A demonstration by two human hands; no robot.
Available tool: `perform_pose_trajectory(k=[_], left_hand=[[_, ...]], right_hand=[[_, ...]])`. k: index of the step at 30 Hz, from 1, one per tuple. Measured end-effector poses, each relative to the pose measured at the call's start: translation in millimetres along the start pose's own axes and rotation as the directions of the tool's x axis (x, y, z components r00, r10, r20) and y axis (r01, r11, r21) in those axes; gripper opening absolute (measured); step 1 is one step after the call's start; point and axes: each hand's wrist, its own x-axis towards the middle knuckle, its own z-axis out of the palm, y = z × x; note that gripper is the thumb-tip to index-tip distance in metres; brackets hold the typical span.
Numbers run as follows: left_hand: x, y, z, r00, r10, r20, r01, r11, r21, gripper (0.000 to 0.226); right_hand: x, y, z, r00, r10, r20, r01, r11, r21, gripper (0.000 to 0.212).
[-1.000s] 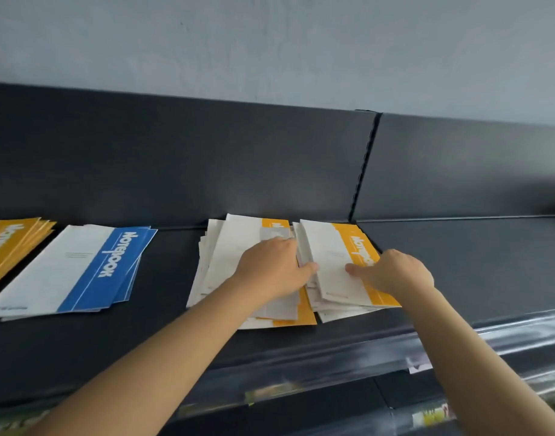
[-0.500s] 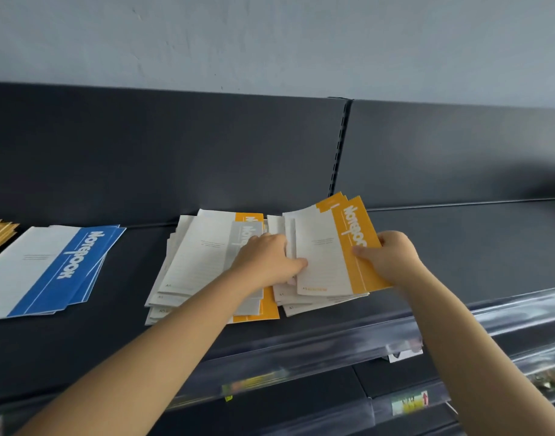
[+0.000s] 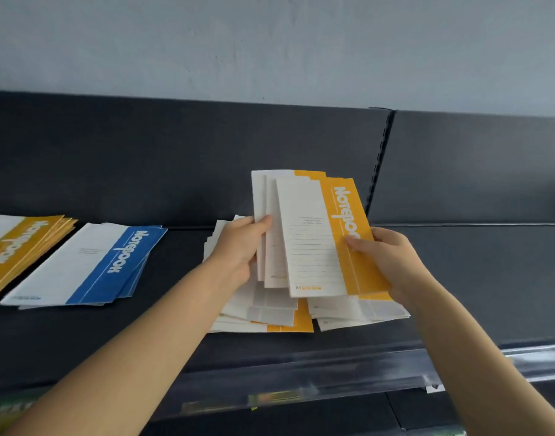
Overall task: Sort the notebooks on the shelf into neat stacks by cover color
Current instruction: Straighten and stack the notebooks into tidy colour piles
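Note:
A fanned bundle of orange-and-white notebooks (image 3: pixel 314 234) is lifted above the shelf and tilted upright. My left hand (image 3: pixel 238 247) grips its left edge, and my right hand (image 3: pixel 386 259) grips its orange right edge with the thumb on the cover. Under the bundle a loose pile of mixed white, grey and orange notebooks (image 3: pixel 270 313) lies on the dark shelf (image 3: pixel 182 309). A blue-and-white notebook stack (image 3: pixel 90 265) lies to the left, and an orange stack (image 3: pixel 21 247) sits at the far left edge.
The shelf has a dark back panel (image 3: pixel 175 158) with a slotted upright (image 3: pixel 380 165) right of the bundle. A clear price rail (image 3: pixel 301 376) runs along the front edge. The shelf surface to the right (image 3: pixel 490 278) holds nothing visible.
Both hands have raised the orange bundle off the pile and tipped it upright. The left hand moved from pressing the pile to gripping the bundle's left edge. The camera view shifted.

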Motion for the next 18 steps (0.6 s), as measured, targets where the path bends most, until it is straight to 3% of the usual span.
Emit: perform_pose_trajectory(k=[5,9,18], left_hand=[[0.1,5.6,-56.5,0.998,0.005,-0.060,-0.005,1.000,-0.009,0.017],[0.0,8.4,-86.3,0.997,-0.009,-0.079,0.009,1.000,-0.003,0.017],[-15.0,18.2,-130.8,0.998,0.055,0.007,-0.056,0.992,0.116,0.025]], right_hand=[[4.2,-8.1,38.0,0.998,-0.027,0.049,0.028,1.000,-0.010,0.008],[6.3,-14.6,61.9,0.997,0.019,0.078,-0.018,1.000,-0.018,0.027],[-2.6,-30.0,145.1,0.987,0.008,0.158,0.004,0.997,-0.075,0.031]])
